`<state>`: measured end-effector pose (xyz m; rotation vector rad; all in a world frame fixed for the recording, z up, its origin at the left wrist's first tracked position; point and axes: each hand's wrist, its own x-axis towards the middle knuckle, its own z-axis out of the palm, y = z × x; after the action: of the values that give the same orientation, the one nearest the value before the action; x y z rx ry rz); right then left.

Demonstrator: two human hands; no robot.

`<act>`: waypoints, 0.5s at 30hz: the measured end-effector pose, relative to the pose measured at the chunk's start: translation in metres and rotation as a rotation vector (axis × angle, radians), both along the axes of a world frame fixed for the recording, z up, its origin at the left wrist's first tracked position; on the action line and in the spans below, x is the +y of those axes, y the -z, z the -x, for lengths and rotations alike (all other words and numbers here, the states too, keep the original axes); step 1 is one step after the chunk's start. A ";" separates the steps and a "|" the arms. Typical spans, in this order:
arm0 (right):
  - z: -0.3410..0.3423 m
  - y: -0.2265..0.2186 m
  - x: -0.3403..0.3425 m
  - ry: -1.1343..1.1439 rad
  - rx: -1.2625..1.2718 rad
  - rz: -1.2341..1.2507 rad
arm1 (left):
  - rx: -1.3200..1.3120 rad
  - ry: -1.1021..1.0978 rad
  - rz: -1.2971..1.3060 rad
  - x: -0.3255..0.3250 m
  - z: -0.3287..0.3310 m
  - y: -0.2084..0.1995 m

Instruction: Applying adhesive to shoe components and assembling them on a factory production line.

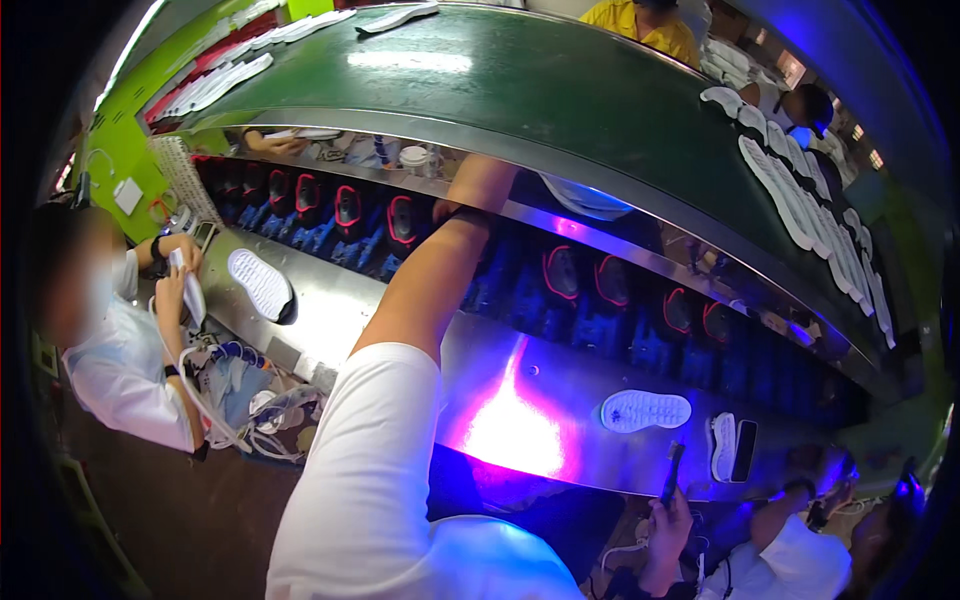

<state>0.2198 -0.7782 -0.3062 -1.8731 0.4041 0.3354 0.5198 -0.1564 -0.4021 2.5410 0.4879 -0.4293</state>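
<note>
My left arm (420, 290), in a white sleeve, stretches away across the steel bench to the row of dark shoe-shaped pieces with red edging (402, 221). A dark band circles its wrist at the steel rail. The left hand beyond it is mostly hidden, so its fingers cannot be read. Low on the right, my right hand (668, 530) is closed around a slim black tool (674, 472), held upright at the bench's near edge. Just past the tool lies a white shoe sole (646, 411). Another pale sole (723, 447) sits farther right.
A dark phone (744, 451) lies beside the right sole. Another sole (260, 283) is on the bench (330, 310) at left. Co-workers sit on both sides. Rows of white soles (795, 200) lie on the green belt (560, 70). Bright purple light falls on the near bench.
</note>
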 end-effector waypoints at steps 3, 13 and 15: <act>-0.004 0.019 -0.004 -0.013 -0.037 -0.050 | -0.053 -0.068 -0.110 -0.062 -0.008 0.003; -0.036 0.010 0.056 -0.021 -0.073 -0.122 | -0.167 -0.025 -0.267 -0.127 -0.035 0.011; -0.037 0.020 0.052 -0.020 -0.084 -0.134 | -0.257 0.093 -0.272 -0.112 -0.039 0.005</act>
<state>0.2571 -0.7259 -0.3257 -1.7544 0.2986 0.2887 0.5586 -0.2684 -0.4068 2.8369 0.3517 -0.0674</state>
